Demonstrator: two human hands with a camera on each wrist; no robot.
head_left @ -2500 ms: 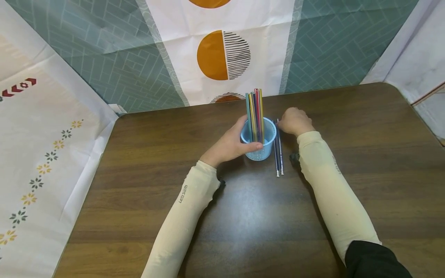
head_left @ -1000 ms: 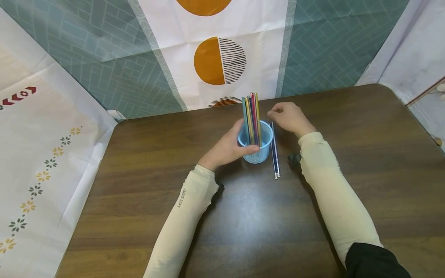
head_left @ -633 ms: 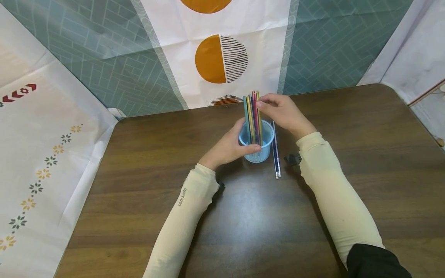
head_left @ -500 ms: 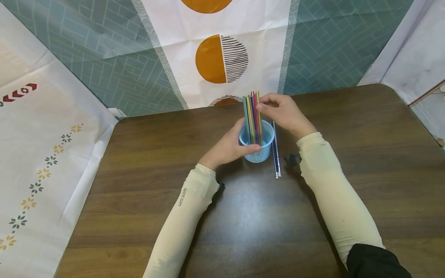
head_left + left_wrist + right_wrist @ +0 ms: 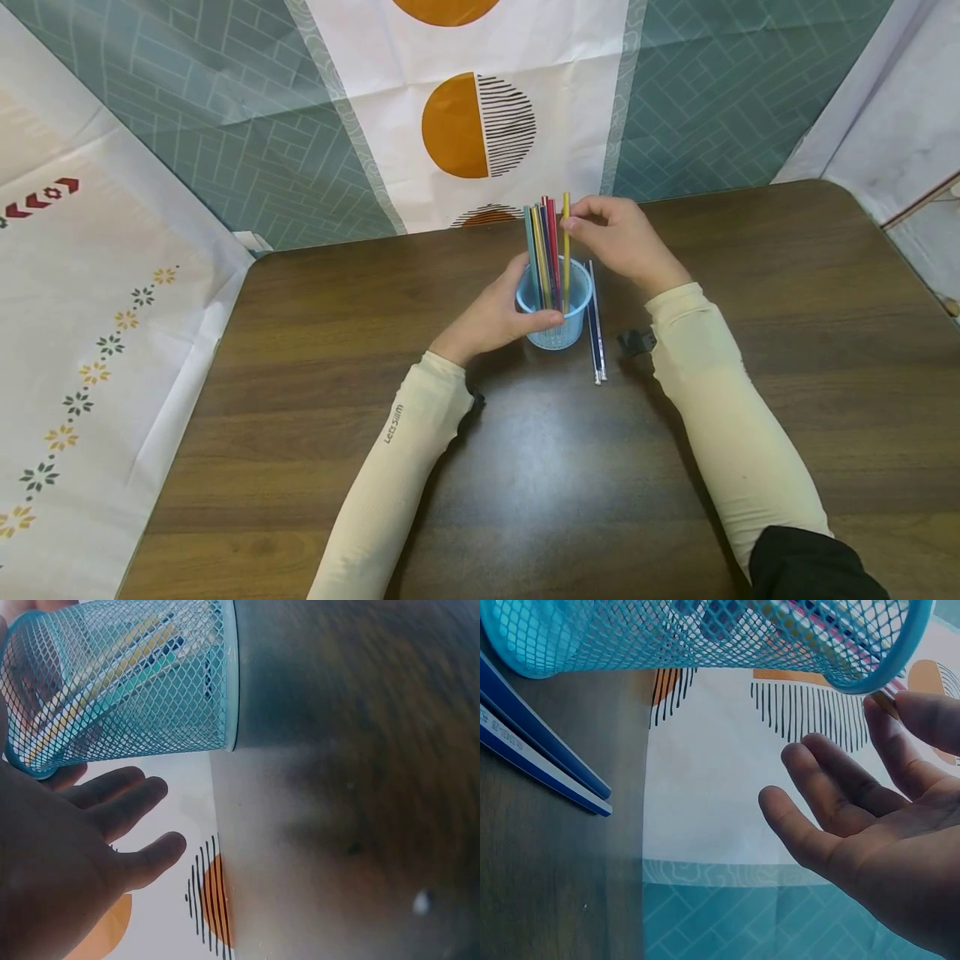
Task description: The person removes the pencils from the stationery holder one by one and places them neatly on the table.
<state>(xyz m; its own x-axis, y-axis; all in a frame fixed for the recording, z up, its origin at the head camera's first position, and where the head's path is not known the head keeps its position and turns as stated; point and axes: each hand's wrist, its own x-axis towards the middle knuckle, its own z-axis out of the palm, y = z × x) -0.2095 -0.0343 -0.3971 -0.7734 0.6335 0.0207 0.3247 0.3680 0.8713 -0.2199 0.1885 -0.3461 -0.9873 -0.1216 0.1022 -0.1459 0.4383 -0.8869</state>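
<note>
A light blue mesh pencil cup (image 5: 553, 337) stands upright near the table's far side, holding several coloured pencils (image 5: 540, 254). My left hand (image 5: 489, 317) grips its rim from the left, thumb across the front; in the left wrist view, the other fingers reach along the mesh wall. My right hand (image 5: 624, 243) pinches a yellow pencil (image 5: 566, 260) near its top between thumb and index finger. That pencil stands apart from the bunch, its lower part inside the cup. In the right wrist view, the right hand's remaining fingers (image 5: 802, 825) spread below the rim.
Two dark blue pencils (image 5: 596, 333) lie side by side on the table, just right of the cup. The brown wooden table (image 5: 300, 375) ends at a patterned cloth backdrop (image 5: 570, 108) behind the cup. Patterned white cloth (image 5: 82, 333) hangs at the left.
My right hand has come from beside the blue pencils to the bunch in the cup, pinched the yellow pencil and drawn it slightly right and up. The left hand still holds the cup.
</note>
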